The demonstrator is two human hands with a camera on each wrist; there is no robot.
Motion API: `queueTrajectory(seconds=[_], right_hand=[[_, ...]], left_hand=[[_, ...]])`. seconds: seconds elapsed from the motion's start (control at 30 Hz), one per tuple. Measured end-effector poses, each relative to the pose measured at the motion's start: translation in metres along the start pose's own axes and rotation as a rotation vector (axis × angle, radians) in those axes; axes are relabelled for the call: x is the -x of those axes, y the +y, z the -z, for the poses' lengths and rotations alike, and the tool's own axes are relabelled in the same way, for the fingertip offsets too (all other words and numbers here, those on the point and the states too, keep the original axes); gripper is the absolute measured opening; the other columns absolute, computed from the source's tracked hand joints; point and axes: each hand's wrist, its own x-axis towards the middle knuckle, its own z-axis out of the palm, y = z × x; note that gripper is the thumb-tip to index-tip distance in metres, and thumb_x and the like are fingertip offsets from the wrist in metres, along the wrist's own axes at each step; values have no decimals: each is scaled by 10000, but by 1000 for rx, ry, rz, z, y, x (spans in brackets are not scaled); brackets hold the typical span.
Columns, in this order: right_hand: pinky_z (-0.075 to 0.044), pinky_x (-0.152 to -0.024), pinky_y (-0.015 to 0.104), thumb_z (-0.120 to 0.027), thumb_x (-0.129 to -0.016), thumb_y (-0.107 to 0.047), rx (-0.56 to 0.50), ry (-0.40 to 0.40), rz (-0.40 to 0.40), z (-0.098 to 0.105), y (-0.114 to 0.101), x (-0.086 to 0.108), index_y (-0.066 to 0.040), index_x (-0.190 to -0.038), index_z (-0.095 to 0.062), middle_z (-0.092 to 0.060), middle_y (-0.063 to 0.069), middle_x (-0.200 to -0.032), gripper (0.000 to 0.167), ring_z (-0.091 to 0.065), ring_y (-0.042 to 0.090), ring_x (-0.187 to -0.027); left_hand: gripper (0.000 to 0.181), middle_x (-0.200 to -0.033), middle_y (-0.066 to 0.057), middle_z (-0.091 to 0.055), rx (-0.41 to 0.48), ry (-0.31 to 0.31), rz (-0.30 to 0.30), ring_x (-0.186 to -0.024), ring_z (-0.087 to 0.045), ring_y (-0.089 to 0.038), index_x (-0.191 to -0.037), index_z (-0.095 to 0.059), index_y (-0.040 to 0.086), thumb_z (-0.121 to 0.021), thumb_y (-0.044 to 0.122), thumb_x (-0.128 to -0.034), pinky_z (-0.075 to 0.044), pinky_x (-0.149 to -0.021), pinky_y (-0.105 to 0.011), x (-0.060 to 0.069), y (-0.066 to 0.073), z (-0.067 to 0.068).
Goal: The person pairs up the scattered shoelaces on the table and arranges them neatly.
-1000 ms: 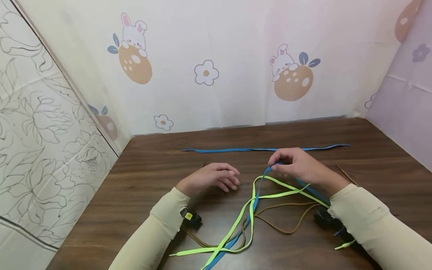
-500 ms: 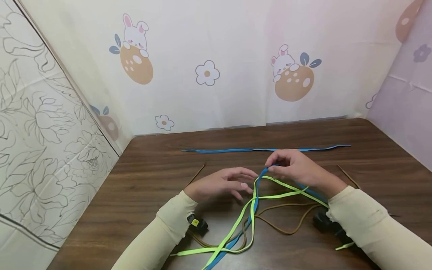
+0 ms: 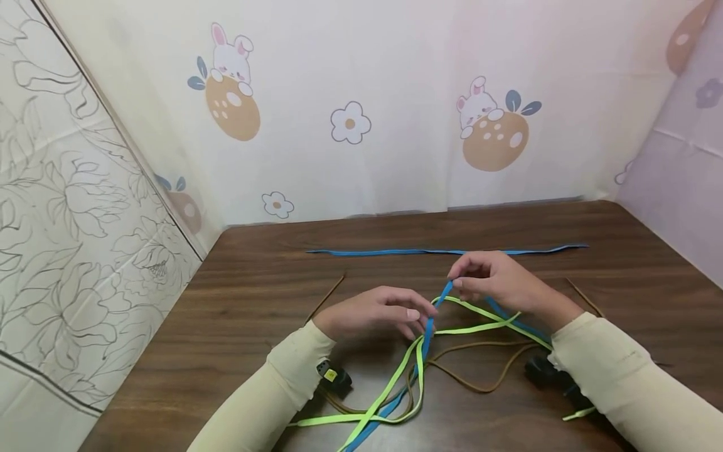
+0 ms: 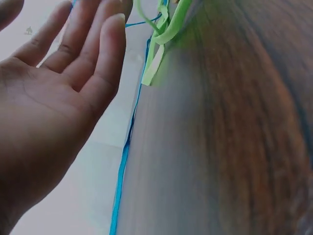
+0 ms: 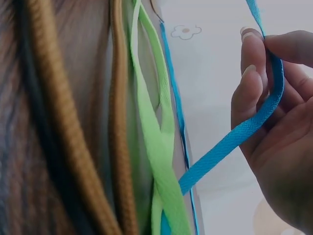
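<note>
In the head view, my right hand (image 3: 505, 285) pinches a flat blue shoelace (image 3: 428, 333) between thumb and fingertips and lifts part of it off the table. The right wrist view shows the same blue lace (image 5: 234, 134) running past the palm. My left hand (image 3: 375, 314) reaches in beside the raised lace, its fingers loosely extended; the fingertips are at the lace, though I cannot tell whether they touch. A neon green shoelace (image 3: 477, 327) lies looped and crossed with the blue one below the hands. A thin brown cord (image 3: 480, 390) loops among them.
A second blue shoelace (image 3: 384, 252) lies stretched out along the back of the dark wooden table (image 3: 226, 301). Brown cord ends (image 3: 327, 295) show near the left forearm and beyond the right wrist. A patterned wall covering (image 3: 401, 157) stands behind the table.
My left hand has moved right, up to the raised blue lace. My right hand keeps its pinch on the lace in nearly the same place.
</note>
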Motion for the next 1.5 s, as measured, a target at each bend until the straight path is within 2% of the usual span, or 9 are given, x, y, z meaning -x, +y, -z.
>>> queueTrajectory(seconds=[0.17,0.33,0.47,0.73,0.83,1.03,1.17,1.33,1.5], right_hand=[[-552,-588,396,-647,-988,-108,8,-21,10,0,6,3,-49,-1031,-669,-636,138,-803,76,-592,285,-642],[-556,-604,376,-629,-1000,-117,21,1,-4,3,9,1,-56,-1043,-668,-657,166,-827,84,-624,283,-672],[-563,-605,366,-619,-1000,-85,32,31,12,8,11,0,-39,-1046,-663,-661,192,-840,79,-638,277,-685],[-572,-616,398,-621,-1002,-100,14,21,10,16,15,-1,-19,-1055,-659,-672,176,-839,104,-644,316,-705],[-577,-626,409,-627,-997,-95,7,21,3,19,17,1,-11,-1059,-658,-677,181,-843,108,-649,343,-715],[-583,-654,389,-629,-990,-70,31,62,9,28,20,5,4,-1061,-657,-679,198,-837,107,-662,327,-708],[-583,-660,368,-623,-989,-51,25,75,13,31,25,7,20,-1068,-652,-669,192,-825,110,-661,305,-699],[-571,-654,348,-628,-986,-53,54,91,4,36,30,8,10,-1069,-659,-649,148,-786,108,-646,292,-676],[-562,-662,352,-630,-995,-95,63,107,-39,39,35,10,1,-1079,-666,-643,136,-790,133,-641,304,-690]], left_hand=[[349,-1134,-151,-692,53,-49,-15,-1028,-674,-236,-1299,-574,-82,-486,137,-1041,-524,-937,-472,0,0,-4],[408,-1083,-219,-695,158,-114,-83,-1019,-685,-249,-1288,-507,-148,-418,159,-1035,-480,-958,-576,1,-1,-4],[442,-1088,-222,-690,219,-158,-115,-1032,-684,-274,-1252,-481,-163,-398,196,-1008,-457,-983,-593,2,-2,-2],[461,-1083,-124,-692,211,-133,-140,-1017,-665,-281,-1193,-495,-193,-436,217,-993,-478,-962,-571,8,-2,4],[440,-1047,-118,-695,227,-84,-159,-968,-665,-282,-1161,-517,-187,-447,212,-989,-503,-928,-533,9,-1,6],[234,-893,-55,-700,315,59,-201,-913,-681,-256,-1038,-631,26,-451,165,-982,-513,-917,-441,9,5,9],[245,-770,-4,-664,379,209,-263,-782,-679,-186,-935,-633,71,-398,105,-995,-532,-844,-384,8,4,12],[282,-679,15,-593,416,423,-293,-667,-617,-165,-837,-611,105,-372,110,-985,-508,-762,-334,9,0,15],[272,-668,19,-554,460,540,-321,-657,-561,-164,-824,-576,117,-356,137,-982,-482,-719,-299,9,-1,18]])
